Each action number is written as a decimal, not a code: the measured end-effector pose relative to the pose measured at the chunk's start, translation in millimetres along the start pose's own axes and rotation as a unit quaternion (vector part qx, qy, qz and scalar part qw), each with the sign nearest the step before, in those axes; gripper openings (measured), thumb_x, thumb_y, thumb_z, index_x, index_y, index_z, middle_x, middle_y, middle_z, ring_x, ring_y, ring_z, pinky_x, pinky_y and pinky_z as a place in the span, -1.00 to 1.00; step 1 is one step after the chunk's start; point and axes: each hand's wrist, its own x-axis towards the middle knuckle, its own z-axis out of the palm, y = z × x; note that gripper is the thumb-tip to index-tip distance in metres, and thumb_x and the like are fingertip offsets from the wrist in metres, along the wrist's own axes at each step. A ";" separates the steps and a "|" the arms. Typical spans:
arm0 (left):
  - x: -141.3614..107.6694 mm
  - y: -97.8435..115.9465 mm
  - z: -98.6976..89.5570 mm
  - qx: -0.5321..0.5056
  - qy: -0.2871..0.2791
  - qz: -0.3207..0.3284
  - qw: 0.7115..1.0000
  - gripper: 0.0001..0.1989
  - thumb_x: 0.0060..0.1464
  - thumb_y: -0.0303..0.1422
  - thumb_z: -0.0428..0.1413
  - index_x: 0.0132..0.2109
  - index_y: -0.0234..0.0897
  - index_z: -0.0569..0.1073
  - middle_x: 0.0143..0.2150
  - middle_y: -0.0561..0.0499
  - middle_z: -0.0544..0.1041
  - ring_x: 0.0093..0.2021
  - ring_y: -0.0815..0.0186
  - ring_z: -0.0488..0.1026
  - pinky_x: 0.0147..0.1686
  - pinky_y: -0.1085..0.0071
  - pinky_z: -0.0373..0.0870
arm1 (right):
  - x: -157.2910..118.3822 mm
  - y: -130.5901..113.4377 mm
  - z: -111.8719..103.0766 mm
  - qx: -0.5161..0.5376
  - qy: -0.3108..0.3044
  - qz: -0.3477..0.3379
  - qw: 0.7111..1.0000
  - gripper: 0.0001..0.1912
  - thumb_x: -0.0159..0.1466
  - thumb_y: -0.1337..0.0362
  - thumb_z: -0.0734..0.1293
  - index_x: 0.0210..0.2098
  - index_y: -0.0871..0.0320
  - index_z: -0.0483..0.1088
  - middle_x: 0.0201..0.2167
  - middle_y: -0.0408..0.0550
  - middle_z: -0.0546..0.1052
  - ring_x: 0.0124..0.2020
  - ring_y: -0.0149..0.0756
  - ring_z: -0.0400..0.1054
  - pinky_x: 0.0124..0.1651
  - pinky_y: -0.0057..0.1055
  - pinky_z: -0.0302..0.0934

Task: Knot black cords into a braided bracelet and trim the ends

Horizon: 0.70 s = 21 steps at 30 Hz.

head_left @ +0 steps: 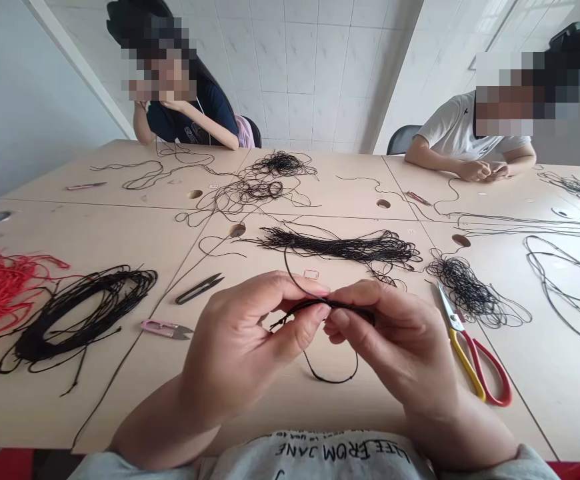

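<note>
In the middle of the head view, close above the table, both my hands pinch a thin black cord [331,381]. My left hand [257,327] grips it between thumb and forefinger; short cord ends stick out beneath those fingers. My right hand [395,340] pinches the cord right beside it, fingertips nearly touching the left ones. One loop of the cord hangs below the hands, and a strand arcs up over my left fingers. The part between the fingertips is mostly hidden. Just beyond lies a long bundle of black cords [340,247].
Scissors [475,360] with red and yellow handles lie right; black thread snips [199,289] and pink thread snips [166,329] lie left. A black cord coil [35,340], red cords [0,293] and tangled black cords [265,190] lie on the table [120,233]. Two people sit opposite.
</note>
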 end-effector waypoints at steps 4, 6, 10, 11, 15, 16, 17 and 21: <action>1.3 -1.6 -0.7 0.051 0.010 0.034 0.998 -0.80 0.19 -0.54 0.22 -0.15 -0.11 0.54 -0.26 0.25 0.60 -0.29 0.55 0.52 -0.23 0.72 0.47 | 0.3 3.0 -0.8 -0.092 0.004 -0.031 0.995 -0.94 0.37 0.35 0.40 -0.27 0.14 0.47 -0.48 -0.21 0.50 -0.48 -0.50 0.35 -0.42 -0.55 0.29; 2.4 -1.0 -1.1 0.046 0.004 0.030 0.998 -0.81 0.20 -0.56 0.19 -0.18 -0.13 0.50 -0.30 0.24 0.56 -0.31 0.56 0.48 -0.26 0.72 0.44 | 1.7 4.3 -0.3 -0.105 0.002 -0.046 0.993 -0.91 0.35 0.36 0.40 -0.30 0.14 0.44 -0.50 -0.25 0.46 -0.50 -0.53 0.30 -0.45 -0.58 0.23; 6.3 0.8 -3.1 -0.046 -0.059 -0.037 0.997 -0.86 0.23 -0.51 0.17 -0.22 -0.13 0.50 -0.37 0.23 0.52 -0.39 0.54 0.45 -0.36 0.70 0.44 | 4.6 3.7 1.4 -0.120 0.002 -0.078 0.990 -0.87 0.31 0.45 0.40 -0.32 0.13 0.41 -0.50 -0.30 0.45 -0.49 -0.59 0.27 -0.46 -0.63 0.15; 7.4 1.2 -3.7 -0.070 -0.073 -0.058 0.993 -0.89 0.23 -0.48 0.19 -0.23 -0.13 0.52 -0.38 0.23 0.52 -0.40 0.54 0.45 -0.37 0.70 0.43 | 5.0 3.3 1.6 -0.123 0.004 -0.081 0.989 -0.86 0.31 0.46 0.40 -0.32 0.13 0.40 -0.50 -0.30 0.45 -0.49 -0.59 0.27 -0.46 -0.64 0.15; 9.6 3.1 -3.7 -0.098 -0.073 -0.093 0.988 -0.92 0.20 -0.44 0.25 -0.26 -0.15 0.57 -0.43 0.21 0.52 -0.42 0.53 0.42 -0.41 0.73 0.39 | 3.9 3.3 1.3 -0.133 0.004 -0.084 0.988 -0.86 0.32 0.46 0.39 -0.33 0.13 0.39 -0.51 -0.30 0.42 -0.50 -0.58 0.25 -0.44 -0.64 0.16; 9.6 3.2 -3.0 -0.100 -0.065 -0.092 0.989 -0.91 0.21 -0.46 0.24 -0.27 -0.16 0.57 -0.42 0.20 0.52 -0.42 0.54 0.41 -0.42 0.74 0.37 | 3.3 3.7 1.3 -0.139 0.003 -0.088 0.986 -0.86 0.32 0.45 0.39 -0.33 0.13 0.38 -0.52 -0.29 0.41 -0.50 -0.57 0.24 -0.44 -0.63 0.17; 9.4 3.0 -2.0 -0.109 -0.058 -0.093 0.988 -0.89 0.21 -0.47 0.24 -0.28 -0.16 0.57 -0.41 0.20 0.52 -0.41 0.55 0.40 -0.42 0.75 0.35 | 2.6 4.0 1.4 -0.148 0.001 -0.094 0.984 -0.86 0.32 0.44 0.38 -0.33 0.14 0.37 -0.52 -0.28 0.40 -0.51 -0.56 0.23 -0.44 -0.62 0.17; 9.6 -2.5 0.8 -0.234 -0.049 -0.137 0.961 -0.89 0.23 -0.42 0.24 -0.30 -0.18 0.57 -0.44 0.18 0.47 -0.43 0.55 0.35 -0.40 0.74 0.34 | 1.8 5.2 3.3 -0.218 -0.016 -0.143 0.965 -0.82 0.33 0.45 0.35 -0.40 0.17 0.33 -0.55 -0.22 0.39 -0.53 -0.51 0.21 -0.46 -0.54 0.16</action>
